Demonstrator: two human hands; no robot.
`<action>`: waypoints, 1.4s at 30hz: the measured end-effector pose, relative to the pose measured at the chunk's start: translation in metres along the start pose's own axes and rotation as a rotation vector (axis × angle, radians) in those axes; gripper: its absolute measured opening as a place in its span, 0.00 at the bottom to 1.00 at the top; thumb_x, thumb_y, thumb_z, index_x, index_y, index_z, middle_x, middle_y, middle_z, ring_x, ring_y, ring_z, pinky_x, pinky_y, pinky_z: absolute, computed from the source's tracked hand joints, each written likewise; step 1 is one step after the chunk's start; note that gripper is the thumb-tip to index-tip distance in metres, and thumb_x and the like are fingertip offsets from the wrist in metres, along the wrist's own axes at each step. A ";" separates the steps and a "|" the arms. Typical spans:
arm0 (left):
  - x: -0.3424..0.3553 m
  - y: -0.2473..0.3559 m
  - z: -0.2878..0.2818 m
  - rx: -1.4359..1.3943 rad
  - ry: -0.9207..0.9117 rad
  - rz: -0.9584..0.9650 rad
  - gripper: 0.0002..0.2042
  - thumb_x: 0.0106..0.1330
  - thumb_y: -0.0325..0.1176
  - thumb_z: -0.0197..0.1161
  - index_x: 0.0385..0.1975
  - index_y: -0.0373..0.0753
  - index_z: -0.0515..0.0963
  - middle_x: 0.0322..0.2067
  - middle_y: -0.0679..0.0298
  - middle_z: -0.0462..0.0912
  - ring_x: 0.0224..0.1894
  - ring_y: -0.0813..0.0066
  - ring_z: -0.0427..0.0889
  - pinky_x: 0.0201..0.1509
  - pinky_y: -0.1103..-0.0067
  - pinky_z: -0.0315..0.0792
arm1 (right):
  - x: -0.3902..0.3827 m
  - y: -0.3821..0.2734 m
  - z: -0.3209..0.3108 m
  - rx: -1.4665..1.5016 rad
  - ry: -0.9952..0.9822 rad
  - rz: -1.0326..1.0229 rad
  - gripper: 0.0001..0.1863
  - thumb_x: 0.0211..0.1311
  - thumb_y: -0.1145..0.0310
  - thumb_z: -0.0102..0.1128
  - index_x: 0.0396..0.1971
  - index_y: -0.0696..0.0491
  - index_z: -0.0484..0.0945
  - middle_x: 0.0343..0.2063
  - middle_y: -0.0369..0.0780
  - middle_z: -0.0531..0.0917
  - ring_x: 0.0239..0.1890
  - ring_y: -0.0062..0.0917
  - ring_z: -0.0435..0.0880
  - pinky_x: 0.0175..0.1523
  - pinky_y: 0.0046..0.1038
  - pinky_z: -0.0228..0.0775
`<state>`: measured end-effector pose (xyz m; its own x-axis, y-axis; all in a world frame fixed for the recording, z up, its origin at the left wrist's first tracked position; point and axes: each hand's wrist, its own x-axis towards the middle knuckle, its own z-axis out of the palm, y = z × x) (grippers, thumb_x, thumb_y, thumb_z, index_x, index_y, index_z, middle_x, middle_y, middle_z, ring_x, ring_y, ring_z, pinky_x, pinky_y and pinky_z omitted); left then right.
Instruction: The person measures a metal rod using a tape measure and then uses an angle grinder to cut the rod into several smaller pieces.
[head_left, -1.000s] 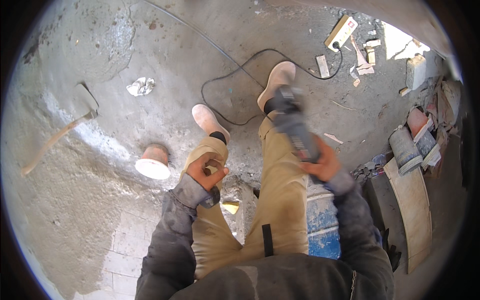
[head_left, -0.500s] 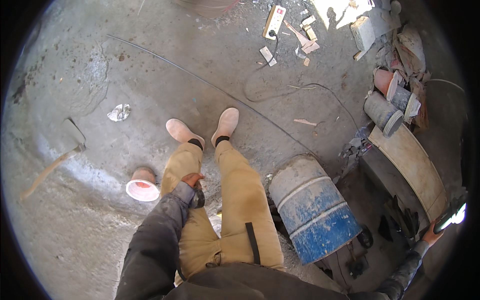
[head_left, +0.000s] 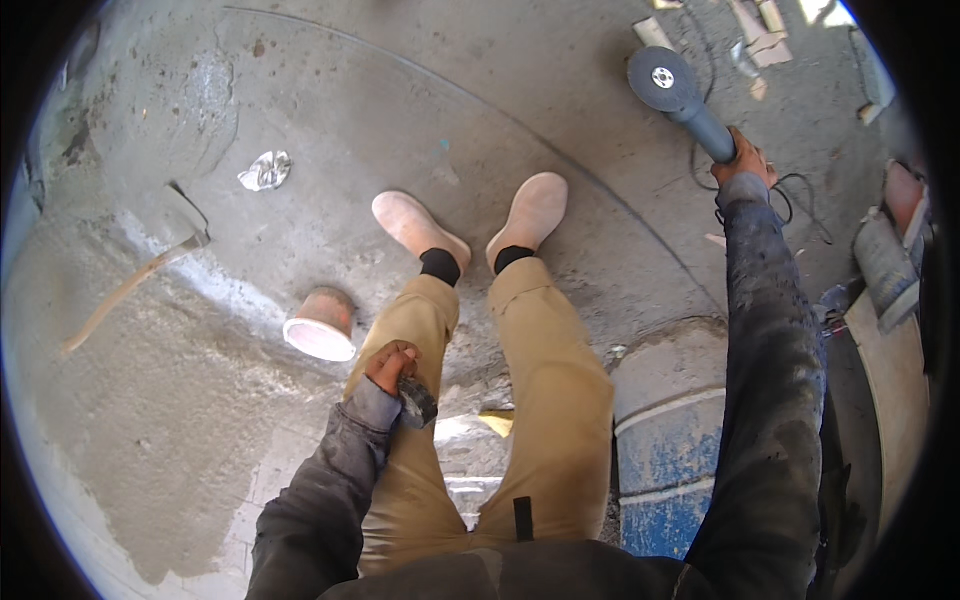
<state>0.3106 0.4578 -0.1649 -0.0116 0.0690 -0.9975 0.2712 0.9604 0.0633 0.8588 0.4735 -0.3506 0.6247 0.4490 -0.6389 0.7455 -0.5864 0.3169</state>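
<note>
Gripping an angle grinder (head_left: 708,132) by its body, the right hand (head_left: 748,165) in the head view reaches well out ahead over the floor (head_left: 560,90). Its fingers are wrapped around the rear of the casing with no gap visible, so the grip looks firm. A round grey disc (head_left: 648,92) is fitted at the far end, and a black cable (head_left: 790,200) loops just beside the hand, its join with the tool hidden.

The left hand (head_left: 393,366) rests near the left knee with fingers curled; a dark object (head_left: 418,404) sits against its underside, and whether that grip has hold of it cannot be told.

As for progress, the grinder is in hand with its disc mounted, but the disc appears to bear on no piece, so no contact work seems under way. Whether it spins is unclear. The wood offcuts (head_left: 762,45) lie beyond it, a reddish pot (head_left: 327,318) and a wooden-handled tool (head_left: 130,297) lie apart on the left, and a blue drum (head_left: 668,452) is beside the right leg.
</note>
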 end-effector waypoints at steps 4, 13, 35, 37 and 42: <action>0.015 0.001 -0.005 -0.062 0.067 -0.064 0.09 0.61 0.34 0.52 0.31 0.33 0.74 0.19 0.69 0.68 0.22 0.82 0.64 0.28 0.85 0.60 | 0.005 -0.042 0.072 0.005 -0.086 -0.042 0.38 0.41 0.62 0.69 0.57 0.30 0.65 0.55 0.30 0.73 0.60 0.26 0.66 0.63 0.46 0.47; 0.028 0.012 0.044 -0.007 0.104 0.000 0.08 0.62 0.33 0.52 0.30 0.35 0.74 0.21 0.71 0.70 0.23 0.85 0.67 0.28 0.85 0.63 | 0.054 -0.019 0.132 0.183 0.214 0.155 0.37 0.45 0.55 0.66 0.59 0.31 0.61 0.56 0.35 0.70 0.60 0.30 0.65 0.58 0.57 0.47; -0.060 0.154 0.087 0.167 -0.262 0.637 0.17 0.62 0.23 0.53 0.52 0.32 0.64 0.42 0.58 0.72 0.52 0.67 0.71 0.52 0.75 0.70 | -0.311 -0.139 -0.072 2.169 -1.167 -0.380 0.24 0.61 0.70 0.54 0.56 0.55 0.60 0.50 0.39 0.68 0.52 0.26 0.69 0.57 0.28 0.63; -0.071 0.159 0.082 0.274 -0.271 0.603 0.23 0.56 0.15 0.57 0.53 0.31 0.62 0.45 0.57 0.72 0.55 0.66 0.70 0.53 0.76 0.71 | -0.309 -0.134 -0.079 2.171 -1.318 -0.326 0.28 0.58 0.67 0.59 0.56 0.56 0.59 0.50 0.39 0.68 0.52 0.27 0.69 0.58 0.29 0.62; -0.073 0.166 0.068 0.513 -0.248 0.649 0.22 0.55 0.17 0.61 0.50 0.32 0.64 0.40 0.61 0.73 0.45 0.76 0.74 0.46 0.82 0.74 | -0.314 -0.141 -0.095 1.503 -0.394 -0.834 0.38 0.42 0.64 0.72 0.54 0.55 0.63 0.49 0.44 0.69 0.53 0.37 0.70 0.56 0.34 0.64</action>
<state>0.4214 0.5935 -0.0835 0.4904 0.4435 -0.7502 0.5531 0.5069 0.6612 0.5796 0.4794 -0.1285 -0.0335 0.8839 -0.4665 -0.1736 -0.4648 -0.8682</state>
